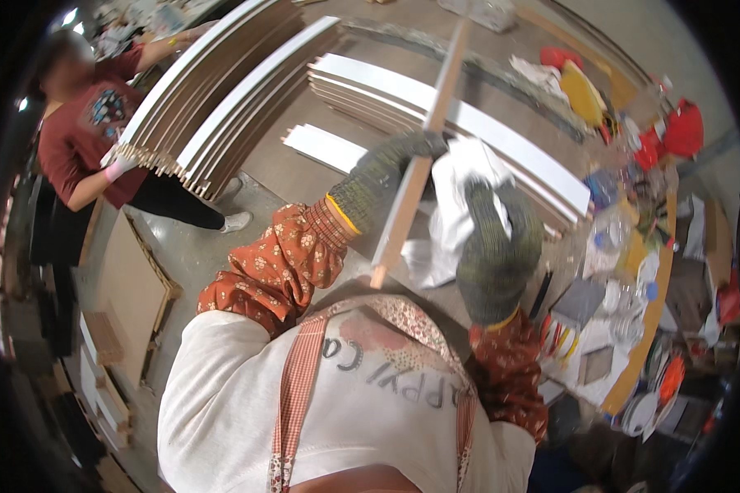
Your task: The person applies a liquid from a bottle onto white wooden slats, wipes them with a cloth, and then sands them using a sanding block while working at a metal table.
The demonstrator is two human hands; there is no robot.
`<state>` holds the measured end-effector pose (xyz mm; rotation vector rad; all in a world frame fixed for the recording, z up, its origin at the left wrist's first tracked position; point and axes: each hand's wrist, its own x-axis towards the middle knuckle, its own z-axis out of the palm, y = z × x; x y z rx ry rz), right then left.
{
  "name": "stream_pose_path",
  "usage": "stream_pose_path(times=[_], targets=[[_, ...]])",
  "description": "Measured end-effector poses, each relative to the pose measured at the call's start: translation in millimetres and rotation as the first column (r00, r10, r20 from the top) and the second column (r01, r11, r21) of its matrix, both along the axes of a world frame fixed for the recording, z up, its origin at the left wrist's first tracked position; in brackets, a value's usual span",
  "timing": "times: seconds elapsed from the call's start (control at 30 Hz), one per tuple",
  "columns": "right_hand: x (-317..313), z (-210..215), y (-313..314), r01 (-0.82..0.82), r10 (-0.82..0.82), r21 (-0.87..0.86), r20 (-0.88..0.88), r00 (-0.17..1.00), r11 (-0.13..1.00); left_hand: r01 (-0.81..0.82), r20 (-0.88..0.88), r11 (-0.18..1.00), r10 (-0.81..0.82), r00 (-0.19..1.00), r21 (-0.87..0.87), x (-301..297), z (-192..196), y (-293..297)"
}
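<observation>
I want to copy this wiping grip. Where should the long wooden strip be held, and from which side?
Grip the strip partway up its narrow edges, coming from the left, as the gloved left hand does. It stands tilted, near end by the chest, so a mid-length hold steadies it and leaves its face open to the right hand with the white cloth.

A long wooden strip (423, 156) runs away from the person, the left hand (382, 177) gripping it on its left and the right hand (493, 246) pressing a cloth (460, 197) to it on its right. Stacked panels (436, 103) lie on the floor behind the hands. Further left, a co-worker (86, 131) holds a leaning stack of boards (214, 90); a cluttered bench (658, 287) stands to the right.
</observation>
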<state>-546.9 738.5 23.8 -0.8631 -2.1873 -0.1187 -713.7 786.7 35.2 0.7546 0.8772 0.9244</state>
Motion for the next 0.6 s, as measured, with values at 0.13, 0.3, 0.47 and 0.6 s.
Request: stream_pose_path(times=[0.13,0.3,0.47,0.6], targets=[[-8.4,4.5,-15.7,-0.189,0.149,-0.532,-0.118,0.982,0.825,0.140,-0.023,0.847,-0.150,0.988,0.512,-23.8,-38.4,15.5],[22.5,-25.0,-1.6,0.138,-0.135,0.036,-0.073,0.988,0.990,0.300,0.620,0.954,-0.220,0.753,-0.026,-51.7,-55.4,26.1],[8.5,-20.1,3.2,-0.150,0.117,-0.104,-0.268,0.956,0.983,0.100,0.306,0.993,-0.117,0.945,0.069,-113.7,-47.5,16.3],[-23.4,4.8,-3.5,-0.230,0.227,0.009,0.134,0.965,0.973,0.094,0.402,0.996,-0.091,0.911,0.013,-137.5,-52.0,6.4]])
